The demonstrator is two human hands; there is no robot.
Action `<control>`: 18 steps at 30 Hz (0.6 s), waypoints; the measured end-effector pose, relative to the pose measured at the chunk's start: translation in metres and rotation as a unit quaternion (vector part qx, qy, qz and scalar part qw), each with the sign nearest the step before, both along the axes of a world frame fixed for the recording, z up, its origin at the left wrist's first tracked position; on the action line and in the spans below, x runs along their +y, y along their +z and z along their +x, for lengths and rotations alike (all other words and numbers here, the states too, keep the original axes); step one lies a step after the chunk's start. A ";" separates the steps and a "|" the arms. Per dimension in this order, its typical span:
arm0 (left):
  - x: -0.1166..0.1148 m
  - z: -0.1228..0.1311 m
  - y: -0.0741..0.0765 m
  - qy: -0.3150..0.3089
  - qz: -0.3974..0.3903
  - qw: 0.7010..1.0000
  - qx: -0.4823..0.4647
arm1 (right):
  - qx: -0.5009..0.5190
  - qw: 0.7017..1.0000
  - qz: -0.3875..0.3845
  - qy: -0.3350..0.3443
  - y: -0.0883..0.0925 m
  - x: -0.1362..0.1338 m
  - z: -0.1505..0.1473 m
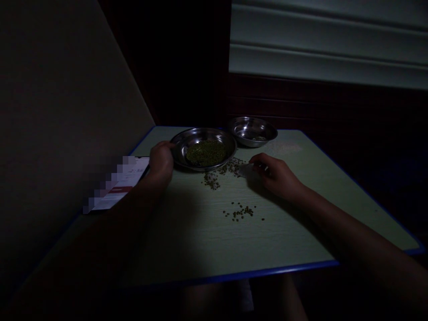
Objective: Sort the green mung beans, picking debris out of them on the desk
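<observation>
My left hand (161, 161) is closed on the left rim of a shiny metal bowl (179, 157), which stands on the table. Inside the bowl lies a heap of small green beans (206, 153) that look like mung beans. To the right, my right hand (276, 175) pinches a thin, pale, translucent piece (247, 171); its exact kind is too dim to tell. The piece's edge touches a patch of loose beans (232, 166), mixed with whitish grains, beside the bowl. Nearer to me, a smaller group of beans (243, 211) is scattered on the tabletop.
A second metal bowl (234, 129) stands behind on the right, with a little pale matter in it. Whitish grains (284, 148) lie beside it. A phone (129, 180) with a lit screen lies at the left. The pale green table (187, 249) has blue edges. Light is dim.
</observation>
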State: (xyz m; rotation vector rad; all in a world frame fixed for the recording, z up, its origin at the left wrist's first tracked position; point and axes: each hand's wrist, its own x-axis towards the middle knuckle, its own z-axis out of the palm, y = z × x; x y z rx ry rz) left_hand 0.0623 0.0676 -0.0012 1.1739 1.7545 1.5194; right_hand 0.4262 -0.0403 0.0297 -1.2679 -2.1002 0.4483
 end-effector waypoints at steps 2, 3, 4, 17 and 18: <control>-0.004 0.006 0.006 0.019 -0.008 0.999 -0.042 | -0.005 1.000 0.009 0.009 -0.001 0.000 0.001; -0.006 0.009 0.008 0.024 -0.010 0.998 -0.056 | -0.008 1.000 0.014 0.015 -0.001 0.001 0.001; -0.008 0.012 0.010 0.026 -0.010 0.998 -0.063 | -0.011 1.000 0.021 0.019 -0.001 0.001 0.001; -0.006 0.008 0.009 0.030 -0.017 0.998 -0.051 | -0.018 0.997 0.058 0.041 -0.006 0.004 0.000; -0.006 0.008 0.008 0.030 -0.015 0.998 -0.049 | -0.021 0.997 0.057 0.045 -0.006 0.005 -0.001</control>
